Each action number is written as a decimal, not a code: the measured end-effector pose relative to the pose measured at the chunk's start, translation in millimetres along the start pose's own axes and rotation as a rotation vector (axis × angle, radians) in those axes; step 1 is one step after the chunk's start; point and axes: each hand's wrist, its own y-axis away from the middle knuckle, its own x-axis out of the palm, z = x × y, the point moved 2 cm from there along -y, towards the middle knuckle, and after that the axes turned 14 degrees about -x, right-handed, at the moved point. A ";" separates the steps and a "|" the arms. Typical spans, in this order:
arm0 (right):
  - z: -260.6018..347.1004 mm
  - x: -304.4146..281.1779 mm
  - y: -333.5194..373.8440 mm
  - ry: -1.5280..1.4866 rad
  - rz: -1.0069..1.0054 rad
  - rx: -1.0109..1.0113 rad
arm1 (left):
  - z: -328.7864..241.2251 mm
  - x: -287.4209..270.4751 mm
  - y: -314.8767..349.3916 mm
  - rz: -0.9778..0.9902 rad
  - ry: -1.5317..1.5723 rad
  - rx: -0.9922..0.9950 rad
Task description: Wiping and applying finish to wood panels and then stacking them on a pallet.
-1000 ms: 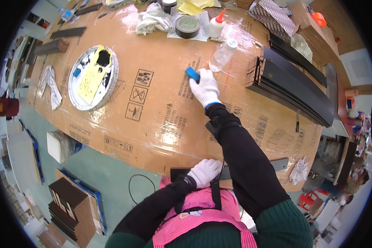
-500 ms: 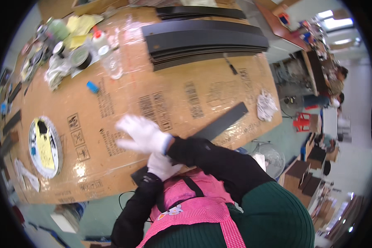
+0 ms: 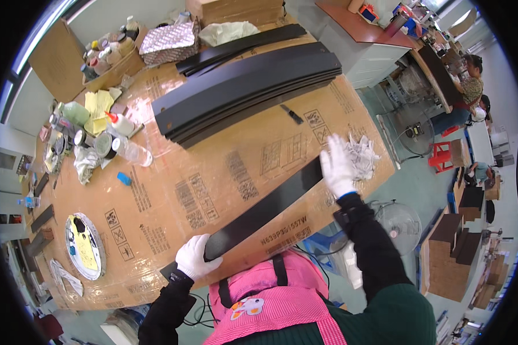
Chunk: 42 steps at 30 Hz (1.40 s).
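A long black flat strip (image 3: pixel 265 210) lies along the near edge of the cardboard-covered table (image 3: pixel 213 172). My left hand (image 3: pixel 194 257), in a white glove, grips the strip's near-left end. My right hand (image 3: pixel 338 167), also gloved, rests with spread fingers at the strip's far-right end, beside a crumpled white rag (image 3: pixel 362 154). A small blue block (image 3: pixel 124 179) lies on the table to the left, apart from both hands.
A stack of long curved black strips (image 3: pixel 247 86) lies across the far side. Bottles, tape rolls and cloths (image 3: pixel 98 138) crowd the left end, with a round tray (image 3: pixel 85 246) nearer. A fan (image 3: pixel 398 224) and a red stool (image 3: pixel 446 158) stand on the floor to the right, near other people.
My view swung right. My right hand left the blue block and reached to the strip's right end. My left hand now grips the strip's left end at the table edge.
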 end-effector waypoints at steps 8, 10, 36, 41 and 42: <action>-148.2 -81.4 -220.9 -0.202 -0.080 0.166 | -112.8 -107.9 -124.5 -0.491 -0.094 0.253; -151.3 -72.0 -264.8 -0.093 -0.060 -0.050 | -130.7 -139.8 -155.4 -0.597 -0.133 0.262; -103.1 18.8 -276.8 -0.331 -0.058 -0.616 | -154.6 -197.0 -391.9 -0.288 -0.192 0.134; -100.8 21.2 -274.1 -0.326 -0.044 -0.604 | -136.3 -191.0 -401.5 -0.189 -0.169 0.070; -99.5 22.4 -274.1 -0.332 -0.054 -0.601 | -132.1 -191.3 -402.7 -0.187 -0.166 0.067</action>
